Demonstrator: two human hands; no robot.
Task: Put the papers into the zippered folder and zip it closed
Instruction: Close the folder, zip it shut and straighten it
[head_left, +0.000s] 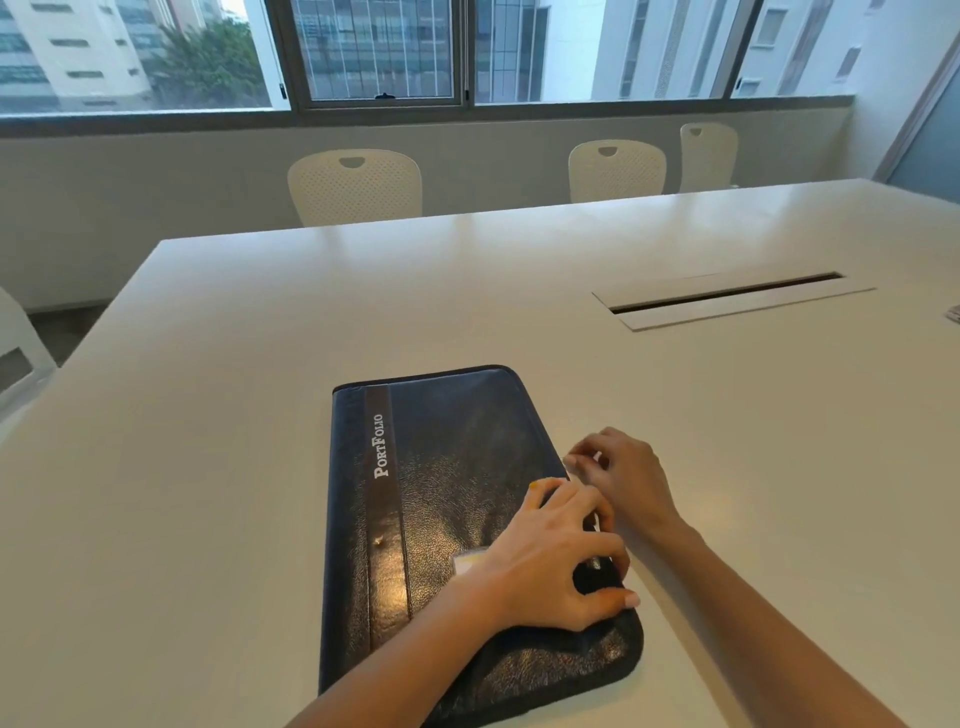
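Note:
A dark blue leather zippered folder (447, 467), lettered "PortFolio", lies closed and flat on the white table. My left hand (556, 556) presses on its right side, fingers curled over the right edge. My right hand (618, 473) sits at the folder's right edge, a little farther away, fingertips pinched together at the zipper line; the zipper pull itself is too small to make out. No papers are visible outside the folder.
The white table (260, 364) stretches far to the right, with a cable slot (727, 299) set into it at the right. Three white chairs (356, 187) stand along the far side under the windows. Another chair (15, 353) is at the left edge.

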